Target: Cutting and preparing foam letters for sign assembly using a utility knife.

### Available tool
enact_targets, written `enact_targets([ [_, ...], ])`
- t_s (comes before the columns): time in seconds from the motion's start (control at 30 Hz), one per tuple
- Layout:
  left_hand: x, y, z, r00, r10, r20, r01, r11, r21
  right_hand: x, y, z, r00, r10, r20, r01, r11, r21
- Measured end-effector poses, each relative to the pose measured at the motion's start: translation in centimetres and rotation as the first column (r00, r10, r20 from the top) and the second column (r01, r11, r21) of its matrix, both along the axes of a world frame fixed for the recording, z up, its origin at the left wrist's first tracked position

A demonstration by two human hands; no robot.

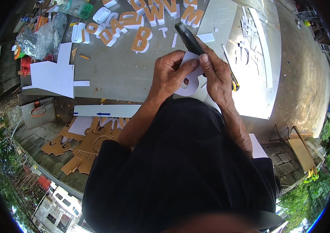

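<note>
My left hand pinches a white cut-out letter between thumb and fingers, over the near edge of the grey table. A small hole shows in the letter's lower part. Closed around a long, dark flat bar, my right hand has its thumb against the letter's upper edge. The bar slants up and left, and its lower end is hidden by my fingers. Beside my right wrist lies a yellow and black utility knife, partly covered by the hand.
Several thick white letters with brown faces stand at the back. White sheet offcuts and plastic bags lie left. A white sheet on the right carries thin scraps. Brown cut-out boards rest below the table edge.
</note>
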State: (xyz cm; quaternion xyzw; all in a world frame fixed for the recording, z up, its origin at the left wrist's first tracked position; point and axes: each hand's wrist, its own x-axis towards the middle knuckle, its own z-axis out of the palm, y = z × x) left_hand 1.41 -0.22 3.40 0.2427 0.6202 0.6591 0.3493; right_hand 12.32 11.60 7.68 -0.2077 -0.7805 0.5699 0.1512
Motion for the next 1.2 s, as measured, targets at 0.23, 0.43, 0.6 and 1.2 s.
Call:
enact_targets([
  [0.23, -0.5, 0.1, 0.3, 0.997, 0.039, -0.069, -0.04, 0.999, -0.019, -0.9, -0.1, -0.3, 0.999, 0.02, -0.044, -0.02, 1.0, 0.014],
  [0.43, -1.6, 0.2, -1.6, 0.936, 0.268, 0.227, -0.315, 0.927, 0.205, 2.3, -2.4, -3.4, 0.991, 0.077, -0.11, -0.064, 0.992, 0.112],
  [0.6, -2.1, -0.6, -1.6, 0.866, 0.297, 0.402, -0.417, 0.873, 0.253, 1.0, -0.4, -1.2, 0.998, -0.038, -0.056, 0.039, 0.999, 0.015],
  [1.2, -0.3, 0.9, 0.6, 0.929, 0.296, 0.221, -0.346, 0.907, 0.239, -2.6, -1.6, -0.3, 0.985, 0.054, -0.163, -0.029, 0.988, 0.151],
])
